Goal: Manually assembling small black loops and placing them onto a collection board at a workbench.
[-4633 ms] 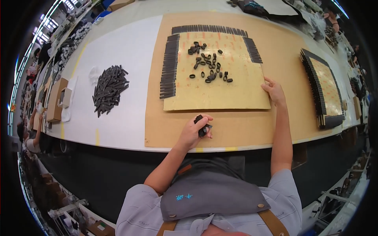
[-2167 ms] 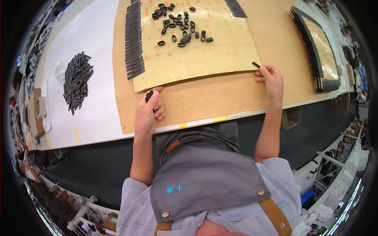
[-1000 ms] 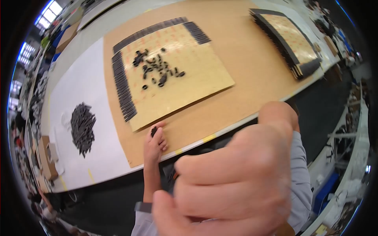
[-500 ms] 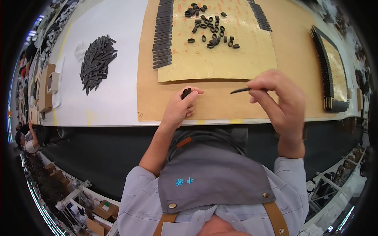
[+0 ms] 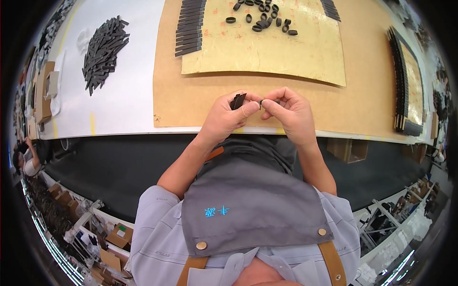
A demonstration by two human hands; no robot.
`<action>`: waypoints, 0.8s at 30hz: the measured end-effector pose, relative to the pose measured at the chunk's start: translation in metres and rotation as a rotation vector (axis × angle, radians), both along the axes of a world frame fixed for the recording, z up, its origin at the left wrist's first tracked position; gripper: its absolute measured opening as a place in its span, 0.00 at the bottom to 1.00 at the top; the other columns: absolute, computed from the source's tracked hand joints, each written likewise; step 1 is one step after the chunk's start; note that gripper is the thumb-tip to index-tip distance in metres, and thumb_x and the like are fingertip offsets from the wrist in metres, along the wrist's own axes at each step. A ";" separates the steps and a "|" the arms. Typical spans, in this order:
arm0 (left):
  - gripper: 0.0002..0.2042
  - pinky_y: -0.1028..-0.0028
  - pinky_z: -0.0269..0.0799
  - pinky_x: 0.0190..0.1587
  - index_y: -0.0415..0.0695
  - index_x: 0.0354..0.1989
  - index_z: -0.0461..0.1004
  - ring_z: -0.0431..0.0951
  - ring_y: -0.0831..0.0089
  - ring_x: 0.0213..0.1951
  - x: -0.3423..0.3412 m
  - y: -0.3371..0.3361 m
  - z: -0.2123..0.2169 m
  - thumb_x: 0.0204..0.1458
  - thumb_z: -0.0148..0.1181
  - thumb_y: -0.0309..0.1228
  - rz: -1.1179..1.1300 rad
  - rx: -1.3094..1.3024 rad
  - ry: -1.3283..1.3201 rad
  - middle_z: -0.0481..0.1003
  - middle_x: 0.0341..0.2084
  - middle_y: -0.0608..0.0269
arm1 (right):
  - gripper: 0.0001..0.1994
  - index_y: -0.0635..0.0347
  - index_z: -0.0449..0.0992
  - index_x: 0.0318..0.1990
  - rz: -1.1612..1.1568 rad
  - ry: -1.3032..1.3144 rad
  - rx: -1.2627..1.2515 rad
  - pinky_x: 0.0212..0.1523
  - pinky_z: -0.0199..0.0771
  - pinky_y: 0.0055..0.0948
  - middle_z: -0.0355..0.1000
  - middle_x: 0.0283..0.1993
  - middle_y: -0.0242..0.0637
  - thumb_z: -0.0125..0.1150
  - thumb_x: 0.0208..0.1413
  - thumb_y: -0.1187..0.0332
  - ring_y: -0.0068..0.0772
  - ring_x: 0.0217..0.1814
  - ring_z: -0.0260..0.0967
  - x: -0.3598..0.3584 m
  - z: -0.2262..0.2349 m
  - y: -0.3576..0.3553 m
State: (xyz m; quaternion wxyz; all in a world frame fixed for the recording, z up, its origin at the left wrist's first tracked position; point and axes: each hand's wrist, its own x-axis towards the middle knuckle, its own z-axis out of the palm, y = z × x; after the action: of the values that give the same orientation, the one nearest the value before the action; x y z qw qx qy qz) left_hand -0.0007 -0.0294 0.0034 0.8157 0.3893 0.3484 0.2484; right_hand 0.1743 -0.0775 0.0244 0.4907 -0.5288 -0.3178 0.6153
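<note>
My left hand [image 5: 223, 117] is closed around a small bunch of short black strips [image 5: 238, 101], whose ends stick up above the thumb. Close beside it, my right hand [image 5: 292, 112] pinches one black strip [image 5: 261, 103] between thumb and fingertips. Most of that strip is hidden by the fingers, and the left fingertips meet it or nearly so. Both hands hover over the brown sheet [image 5: 205, 90] near the table's front edge. Beyond them lies a yellowish board [image 5: 286, 62] with several black rings [image 5: 264, 23] scattered on it.
Black strips [image 5: 189, 35] line the board's left edge, with more strips [image 5: 330, 9] at its upper right. A heap of black strips [image 5: 106, 52] lies on the white table [image 5: 129, 100]. A stack of strip-edged boards [image 5: 405, 86] stands at right, cardboard boxes [image 5: 45, 90] at far left.
My right hand has come left and inward with its strip, meeting my left hand. The strip, seen side-on before, is now mostly covered by fingers. The whole view has shifted slightly.
</note>
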 end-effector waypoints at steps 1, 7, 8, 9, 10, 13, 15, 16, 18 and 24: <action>0.12 0.83 0.50 0.18 0.38 0.41 0.71 0.56 0.87 0.16 0.001 -0.001 0.002 0.55 0.58 0.34 0.000 -0.006 0.002 0.61 0.15 0.76 | 0.06 0.67 0.71 0.36 -0.004 -0.031 -0.004 0.32 0.72 0.18 0.73 0.31 0.35 0.60 0.54 0.74 0.20 0.30 0.72 -0.001 0.000 -0.001; 0.09 0.83 0.52 0.20 0.39 0.32 0.74 0.59 0.89 0.19 -0.004 0.002 0.009 0.53 0.60 0.33 -0.015 0.091 0.180 0.64 0.17 0.76 | 0.06 0.68 0.73 0.36 0.078 0.075 -0.038 0.32 0.72 0.18 0.74 0.32 0.37 0.60 0.53 0.75 0.21 0.31 0.72 0.004 -0.004 -0.003; 0.09 0.83 0.52 0.20 0.40 0.31 0.74 0.58 0.89 0.19 -0.004 0.003 0.009 0.53 0.60 0.33 -0.022 0.089 0.185 0.64 0.16 0.77 | 0.06 0.68 0.73 0.36 0.079 0.075 -0.041 0.32 0.72 0.18 0.74 0.32 0.37 0.60 0.53 0.75 0.21 0.31 0.72 0.004 -0.004 -0.003; 0.09 0.83 0.52 0.19 0.40 0.30 0.74 0.58 0.89 0.18 -0.004 0.004 0.008 0.52 0.60 0.33 -0.029 0.088 0.189 0.63 0.15 0.77 | 0.06 0.68 0.73 0.36 0.093 0.091 -0.055 0.33 0.73 0.19 0.74 0.32 0.37 0.60 0.53 0.75 0.21 0.30 0.72 0.004 -0.003 -0.003; 0.09 0.83 0.52 0.19 0.40 0.30 0.74 0.58 0.89 0.18 -0.004 0.005 0.007 0.52 0.60 0.33 -0.028 0.085 0.188 0.63 0.15 0.77 | 0.06 0.68 0.73 0.36 0.106 0.107 -0.069 0.33 0.73 0.19 0.74 0.32 0.37 0.60 0.53 0.75 0.21 0.30 0.72 0.004 -0.002 -0.003; 0.07 0.83 0.46 0.16 0.39 0.32 0.71 0.54 0.89 0.15 -0.005 0.007 0.007 0.52 0.60 0.31 -0.088 0.021 0.128 0.60 0.13 0.77 | 0.05 0.69 0.72 0.35 0.128 0.103 -0.098 0.33 0.76 0.24 0.72 0.31 0.37 0.58 0.53 0.76 0.23 0.28 0.72 0.005 -0.004 -0.001; 0.08 0.83 0.46 0.16 0.40 0.31 0.72 0.54 0.89 0.15 -0.004 0.007 0.010 0.52 0.60 0.31 -0.109 0.091 0.187 0.59 0.12 0.77 | 0.05 0.69 0.71 0.35 0.116 0.115 -0.098 0.32 0.77 0.25 0.72 0.30 0.37 0.59 0.53 0.76 0.22 0.28 0.71 0.004 -0.008 -0.002; 0.08 0.83 0.46 0.16 0.40 0.31 0.72 0.54 0.89 0.15 -0.003 0.007 0.010 0.52 0.60 0.31 -0.109 0.090 0.187 0.59 0.12 0.77 | 0.06 0.69 0.71 0.35 0.106 0.130 -0.092 0.31 0.78 0.26 0.71 0.30 0.36 0.59 0.53 0.76 0.21 0.27 0.70 0.003 -0.009 -0.002; 0.08 0.83 0.46 0.16 0.40 0.30 0.72 0.54 0.89 0.14 -0.003 0.009 0.011 0.52 0.60 0.31 -0.150 0.085 0.224 0.59 0.11 0.77 | 0.06 0.69 0.71 0.35 0.108 0.137 -0.099 0.31 0.78 0.27 0.71 0.30 0.36 0.59 0.53 0.75 0.21 0.27 0.70 0.004 -0.008 -0.003; 0.07 0.83 0.46 0.16 0.41 0.28 0.73 0.53 0.89 0.14 -0.009 0.016 0.014 0.51 0.59 0.31 -0.200 -0.096 0.130 0.59 0.12 0.78 | 0.06 0.67 0.72 0.34 0.099 0.164 -0.152 0.28 0.74 0.19 0.71 0.29 0.34 0.60 0.51 0.74 0.21 0.25 0.72 0.007 -0.006 -0.003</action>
State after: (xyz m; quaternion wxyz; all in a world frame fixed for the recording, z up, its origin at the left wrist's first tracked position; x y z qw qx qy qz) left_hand -0.0101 -0.0138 0.0176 0.8298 0.3979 0.3716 0.1231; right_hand 0.1812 -0.0802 0.0183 0.4427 -0.4961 -0.2546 0.7022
